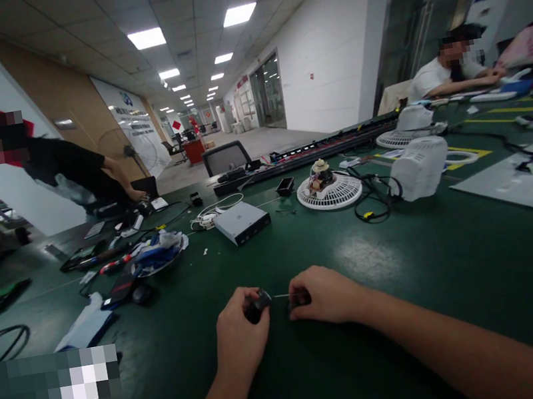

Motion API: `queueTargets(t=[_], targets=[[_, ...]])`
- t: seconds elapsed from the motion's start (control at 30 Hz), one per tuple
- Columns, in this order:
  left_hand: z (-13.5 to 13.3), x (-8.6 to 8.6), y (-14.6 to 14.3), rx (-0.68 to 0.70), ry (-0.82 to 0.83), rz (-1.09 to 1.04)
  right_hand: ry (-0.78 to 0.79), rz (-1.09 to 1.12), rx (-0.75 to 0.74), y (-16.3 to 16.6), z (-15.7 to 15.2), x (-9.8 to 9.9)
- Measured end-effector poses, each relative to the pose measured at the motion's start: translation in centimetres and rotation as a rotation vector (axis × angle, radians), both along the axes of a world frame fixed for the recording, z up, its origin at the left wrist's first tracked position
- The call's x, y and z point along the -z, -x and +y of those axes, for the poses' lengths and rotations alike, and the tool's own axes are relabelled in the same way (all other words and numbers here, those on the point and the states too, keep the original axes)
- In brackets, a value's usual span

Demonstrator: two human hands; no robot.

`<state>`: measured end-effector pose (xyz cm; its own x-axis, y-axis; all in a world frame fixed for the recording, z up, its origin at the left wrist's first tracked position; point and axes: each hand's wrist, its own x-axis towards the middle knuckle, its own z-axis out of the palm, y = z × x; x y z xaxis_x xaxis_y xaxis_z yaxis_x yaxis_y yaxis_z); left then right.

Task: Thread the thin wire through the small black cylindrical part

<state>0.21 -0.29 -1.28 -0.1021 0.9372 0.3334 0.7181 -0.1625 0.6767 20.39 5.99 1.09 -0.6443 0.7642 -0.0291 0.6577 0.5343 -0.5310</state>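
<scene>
My left hand (241, 338) is closed around a small dark part (258, 305) just above the green table (411, 284). My right hand (319, 295) is closed in a pinch on a thin tool whose metal shaft (279, 296) runs left to the dark part. The tool's handle is mostly hidden under my fingers. Both hands sit close together near the front middle of the table.
Behind my hands lie a grey box (242, 221), a white fan grille with a motor (329, 188) and a white fan housing (417, 165). Tools and a blue cloth (154, 254) lie at the left. A person in black (74, 166) leans in at the left; other people sit at the far right.
</scene>
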Motion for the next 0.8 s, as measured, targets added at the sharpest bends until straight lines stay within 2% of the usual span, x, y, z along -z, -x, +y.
queueTargets(t=[0.23, 0.33, 0.47, 0.63, 0.8], targets=[[-0.3, -0.3, -0.3, 0.094, -0.029, -0.016, -0.051, 0.213, 0.120, 0.2, -0.2, 0.0], [-0.6, -0.7, -0.6, 0.151, -0.064, -0.001, 0.016, 0.374, 0.058, 0.3, -0.1, 0.1], [-0.7, -1.1, -0.8, 0.155, -0.103, 0.022, 0.064, 0.514, -0.002, 0.4, 0.0, 0.4], [-0.8, -1.2, -0.8, 0.163, -0.124, 0.001, 0.017, 0.538, -0.057, 0.5, 0.1, 0.2], [-0.9, -0.9, -0.7, 0.225, -0.118, 0.002, 0.076, 0.477, 0.035, 0.5, 0.2, 0.5]])
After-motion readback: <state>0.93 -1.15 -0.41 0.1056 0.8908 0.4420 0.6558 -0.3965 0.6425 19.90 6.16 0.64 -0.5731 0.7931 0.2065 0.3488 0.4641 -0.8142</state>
